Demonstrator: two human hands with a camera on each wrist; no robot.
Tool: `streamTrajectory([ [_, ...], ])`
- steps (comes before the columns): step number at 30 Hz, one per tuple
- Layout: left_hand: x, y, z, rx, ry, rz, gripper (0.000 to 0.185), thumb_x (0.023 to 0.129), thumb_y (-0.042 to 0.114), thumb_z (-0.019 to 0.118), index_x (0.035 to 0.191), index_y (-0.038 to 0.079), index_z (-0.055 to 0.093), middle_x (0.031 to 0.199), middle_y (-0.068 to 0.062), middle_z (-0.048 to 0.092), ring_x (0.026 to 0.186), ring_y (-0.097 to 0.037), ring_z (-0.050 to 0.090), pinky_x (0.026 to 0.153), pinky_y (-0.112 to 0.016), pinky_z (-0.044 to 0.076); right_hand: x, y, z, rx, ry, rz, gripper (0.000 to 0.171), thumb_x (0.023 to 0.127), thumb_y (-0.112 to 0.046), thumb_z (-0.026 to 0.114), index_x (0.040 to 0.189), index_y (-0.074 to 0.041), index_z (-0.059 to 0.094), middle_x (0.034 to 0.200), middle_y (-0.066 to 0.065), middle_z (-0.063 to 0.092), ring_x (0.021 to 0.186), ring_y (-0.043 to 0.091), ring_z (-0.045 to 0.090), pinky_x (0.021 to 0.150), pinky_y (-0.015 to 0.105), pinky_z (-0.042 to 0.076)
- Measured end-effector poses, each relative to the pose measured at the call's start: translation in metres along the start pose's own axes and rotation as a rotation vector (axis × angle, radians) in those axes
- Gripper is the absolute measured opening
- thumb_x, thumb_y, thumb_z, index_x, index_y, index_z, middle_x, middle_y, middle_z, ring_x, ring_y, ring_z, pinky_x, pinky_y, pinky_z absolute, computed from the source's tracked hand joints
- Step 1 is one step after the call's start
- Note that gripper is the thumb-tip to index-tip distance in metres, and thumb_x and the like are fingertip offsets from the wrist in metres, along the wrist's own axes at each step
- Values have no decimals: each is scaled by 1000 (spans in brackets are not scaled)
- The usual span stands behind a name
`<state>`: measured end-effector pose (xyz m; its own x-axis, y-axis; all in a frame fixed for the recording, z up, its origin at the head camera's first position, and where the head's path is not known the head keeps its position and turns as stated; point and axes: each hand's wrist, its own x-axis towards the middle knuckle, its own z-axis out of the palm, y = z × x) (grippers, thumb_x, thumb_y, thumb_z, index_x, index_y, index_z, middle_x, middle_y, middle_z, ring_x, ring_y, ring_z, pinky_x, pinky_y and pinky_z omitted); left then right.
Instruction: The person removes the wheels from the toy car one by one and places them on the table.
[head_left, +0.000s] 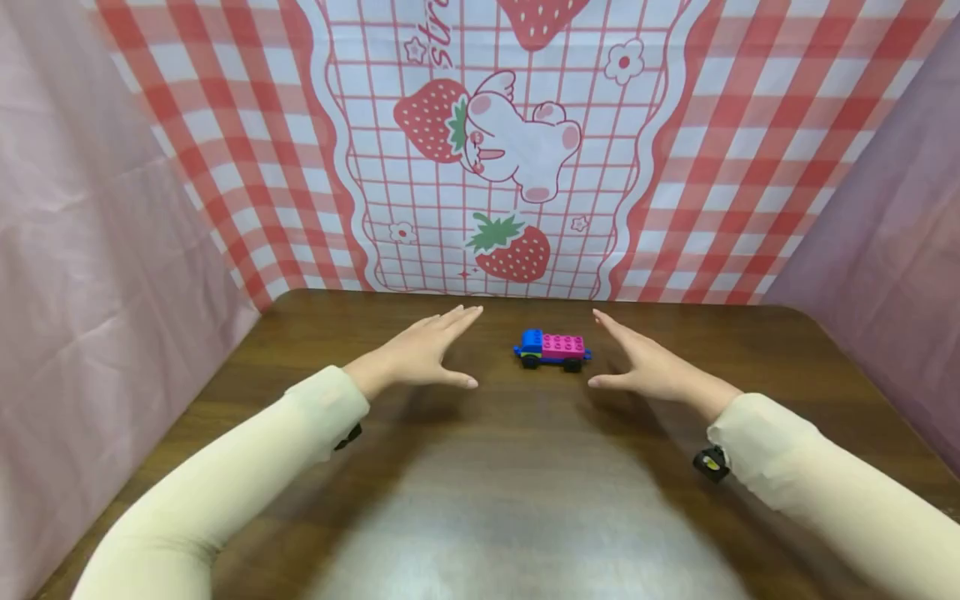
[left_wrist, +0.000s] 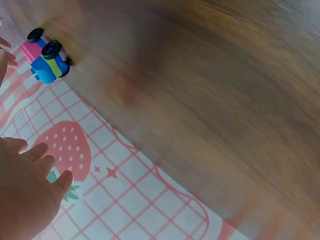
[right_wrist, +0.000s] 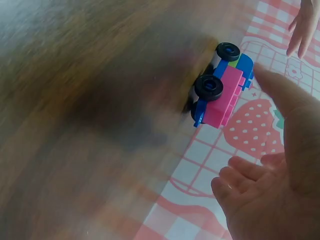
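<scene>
Dark wooden table (head_left: 480, 500) holds a small blue-and-pink plastic brick truck (head_left: 552, 348). Left hand (head_left: 420, 354) and right hand (head_left: 648, 367) flank it, fingers straight, empty. Closing evenly from both sides should avoid rolling it.

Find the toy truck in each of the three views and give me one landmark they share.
Head: the toy truck stands on the wooden table, just right of centre, between the left hand and the right hand, touching neither.
Left wrist: top left corner, above the fingers.
Right wrist: upper right of centre, beyond the thumb.
Shared landmark: the strawberry cloth behind the table, in all three.
</scene>
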<state>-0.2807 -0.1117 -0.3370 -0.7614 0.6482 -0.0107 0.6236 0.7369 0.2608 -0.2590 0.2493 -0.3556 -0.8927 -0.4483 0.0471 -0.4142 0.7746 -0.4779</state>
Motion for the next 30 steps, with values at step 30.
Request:
streamTrajectory([
  [30,75,28,27,-402,-18,-18,89,81,35,79,152,16,30,158,-5,31,146,-24,27,118,-41,25,29,-1,32,207,127,236,75,81,-19,78,137,15,40,121,29,60,108,38,59,96,48,48],
])
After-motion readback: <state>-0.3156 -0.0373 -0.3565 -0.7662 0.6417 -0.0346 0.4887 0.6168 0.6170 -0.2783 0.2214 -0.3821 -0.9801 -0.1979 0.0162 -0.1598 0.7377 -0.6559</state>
